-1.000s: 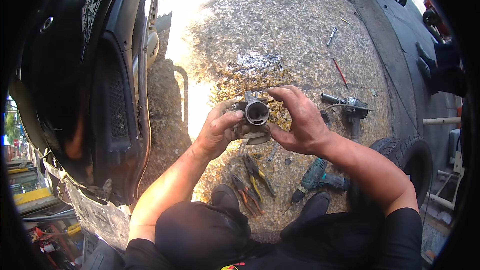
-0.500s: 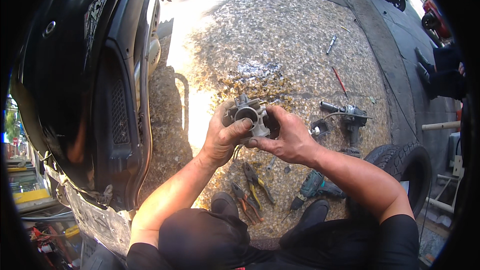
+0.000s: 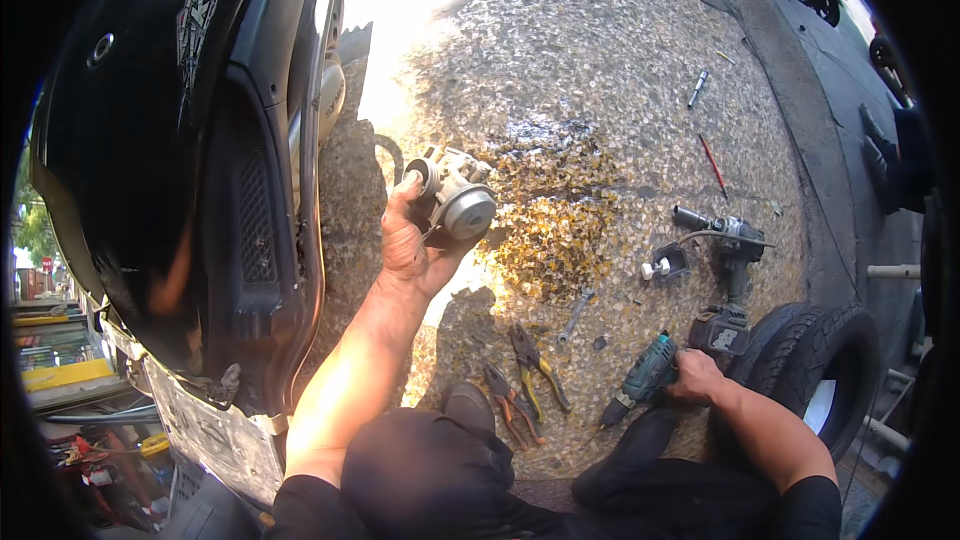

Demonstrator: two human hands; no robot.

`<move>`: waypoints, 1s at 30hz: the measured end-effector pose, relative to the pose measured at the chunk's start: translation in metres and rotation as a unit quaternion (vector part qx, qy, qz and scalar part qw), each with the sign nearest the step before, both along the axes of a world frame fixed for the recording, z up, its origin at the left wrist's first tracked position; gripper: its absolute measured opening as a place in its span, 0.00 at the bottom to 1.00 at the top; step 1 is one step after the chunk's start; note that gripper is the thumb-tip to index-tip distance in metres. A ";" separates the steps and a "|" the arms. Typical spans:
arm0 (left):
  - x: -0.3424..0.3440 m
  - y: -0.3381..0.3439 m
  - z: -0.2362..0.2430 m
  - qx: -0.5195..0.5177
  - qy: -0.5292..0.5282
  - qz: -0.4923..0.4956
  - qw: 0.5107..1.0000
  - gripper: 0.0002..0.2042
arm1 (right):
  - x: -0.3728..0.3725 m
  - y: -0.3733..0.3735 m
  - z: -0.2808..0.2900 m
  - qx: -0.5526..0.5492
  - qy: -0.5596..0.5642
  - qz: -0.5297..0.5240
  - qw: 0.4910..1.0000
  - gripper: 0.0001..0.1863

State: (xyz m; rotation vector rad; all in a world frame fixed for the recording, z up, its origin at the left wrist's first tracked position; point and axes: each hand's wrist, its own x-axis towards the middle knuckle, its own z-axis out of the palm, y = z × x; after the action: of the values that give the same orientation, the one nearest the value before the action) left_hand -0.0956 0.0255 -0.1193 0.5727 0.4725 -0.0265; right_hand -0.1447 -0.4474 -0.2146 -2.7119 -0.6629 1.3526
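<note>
My left hand (image 3: 408,245) is closed around a grey metal carburetor (image 3: 466,210), raised above the ground with its round cap facing up. The thumb presses on the carburetor's round opening. Low on the right, my right hand (image 3: 697,377) is closed on the handle of a teal and black cordless drill (image 3: 648,370). The drill lies on the ground with its chuck pointing toward my foot; the hand hides most of its handle. Between my feet and the drill lie orange-handled pliers (image 3: 513,408) and yellow-and-black-handled pliers (image 3: 540,370).
A black motor scooter body (image 3: 150,190) stands at the left. An impact wrench (image 3: 735,250), a small black part with white knobs (image 3: 665,265), a wrench (image 3: 576,314) and a red screwdriver (image 3: 712,165) lie on the pebbled ground. Black tires (image 3: 840,340) stand at the right; another person's legs (image 3: 900,155) are beyond.
My right hand has left the carburetor and moved down right onto the drill. My left hand has turned the carburetor, keeping hold of it, and shifted slightly left. The view has shifted too.
</note>
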 end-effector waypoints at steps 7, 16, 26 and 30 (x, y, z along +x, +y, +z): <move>0.010 0.002 0.002 0.009 0.008 0.051 0.999 0.26 | 0.007 -0.001 0.007 -0.009 0.086 -0.001 0.996 0.32; 0.006 0.015 0.003 0.004 -0.016 0.111 0.994 0.21 | 0.053 0.070 0.155 0.323 0.068 0.024 0.944 0.22; 0.024 0.024 0.015 -0.042 -0.029 0.200 0.979 0.20 | 0.042 0.168 0.157 0.566 0.089 -0.313 0.758 0.17; 0.031 0.034 0.020 -0.033 -0.025 0.227 0.973 0.21 | 0.008 0.205 0.127 0.590 -0.081 -0.168 0.785 0.19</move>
State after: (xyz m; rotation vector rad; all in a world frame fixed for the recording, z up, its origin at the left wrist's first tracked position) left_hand -0.0649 0.0590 -0.0991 0.3883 0.5431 0.4062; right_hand -0.1365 -0.2421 -0.0880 -1.7389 -0.6516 0.3311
